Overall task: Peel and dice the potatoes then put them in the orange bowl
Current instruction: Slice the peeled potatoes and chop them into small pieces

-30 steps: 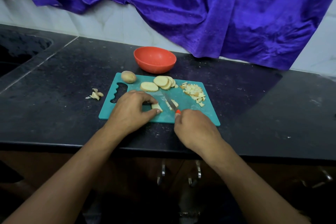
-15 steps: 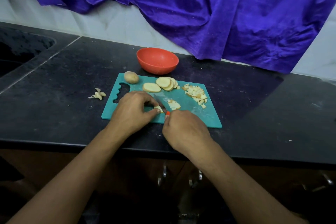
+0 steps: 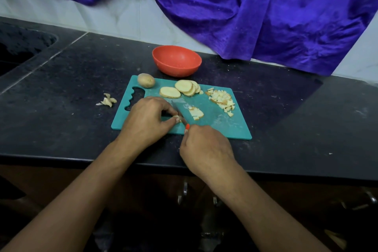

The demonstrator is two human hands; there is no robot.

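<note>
On the teal cutting board (image 3: pixel 221 122) my left hand (image 3: pixel 147 117) pinches a small potato piece (image 3: pixel 177 118) against the board. My right hand (image 3: pixel 206 148) grips an orange-handled knife (image 3: pixel 181 111) whose blade lies right beside that piece. Freshly cut bits (image 3: pixel 196 113) sit just right of the blade. A pile of diced potato (image 3: pixel 222 100) lies at the board's right. Potato slices (image 3: pixel 182 89) overlap at the back, and a whole unpeeled potato (image 3: pixel 145 80) sits at the back left corner. The orange bowl (image 3: pixel 177 60) stands empty behind the board.
A few potato peels (image 3: pixel 107 100) lie on the black counter (image 3: pixel 61 88) left of the board. A sink (image 3: pixel 18 47) opens at the far left. Purple cloth (image 3: pixel 245 10) hangs over the white wall behind. The counter's front edge runs under my wrists.
My right hand and the knife have shifted left, closer to my left hand's fingertips, leaving cut bits to the blade's right. The piece under my left fingers is now smaller.
</note>
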